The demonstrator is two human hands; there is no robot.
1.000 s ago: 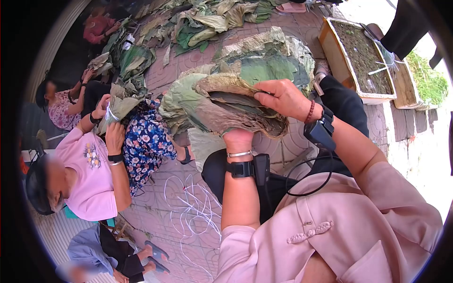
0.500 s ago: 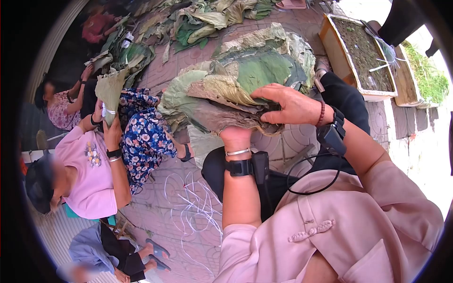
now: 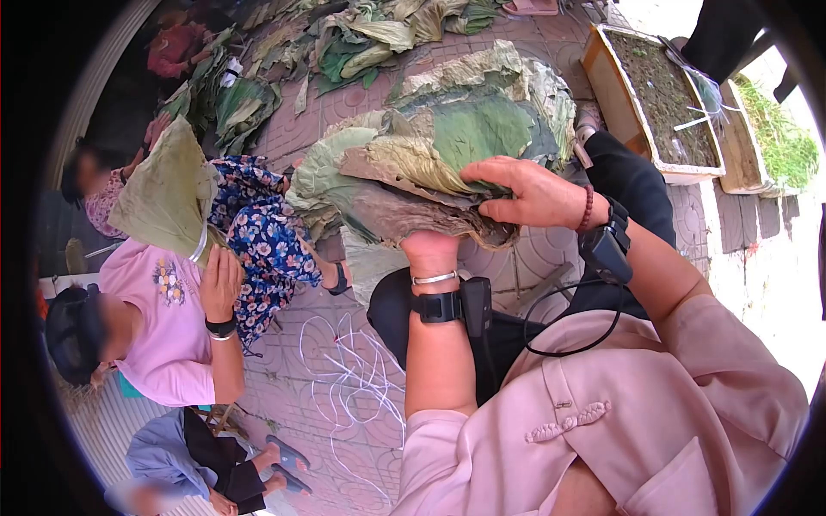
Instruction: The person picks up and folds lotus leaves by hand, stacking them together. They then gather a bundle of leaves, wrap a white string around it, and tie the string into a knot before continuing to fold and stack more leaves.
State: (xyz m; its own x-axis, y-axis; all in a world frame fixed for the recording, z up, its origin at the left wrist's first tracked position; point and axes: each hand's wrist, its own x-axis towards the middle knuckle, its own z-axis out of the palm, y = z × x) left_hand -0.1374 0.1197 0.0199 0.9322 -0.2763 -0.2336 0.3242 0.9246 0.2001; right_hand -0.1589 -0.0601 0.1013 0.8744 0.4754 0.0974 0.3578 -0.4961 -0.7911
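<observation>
My left hand [image 3: 432, 252] grips the bottom of a thick stack of large dried green and brown leaves [image 3: 404, 185], holding it up from below. My right hand [image 3: 525, 191] is closed over the stack's upper right edge, fingers pressing the leaves together. Both wrists carry black strapped devices, and a silver bangle sits on the left one. Behind the stack a bigger heap of leaves [image 3: 490, 95] lies on the paving.
A person in a pink shirt [image 3: 159, 318] sits at left, holding a tied leaf bundle [image 3: 163, 198]. White strings [image 3: 348, 370] lie on the brick paving. More leaves [image 3: 344, 43] are spread at the top. Planter boxes [image 3: 654, 103] stand at right. Other seated people are at far left and below.
My right hand shifted slightly right along the stack's edge. The person in pink lifted and turned their bundle upward, so its broad leaf face now shows.
</observation>
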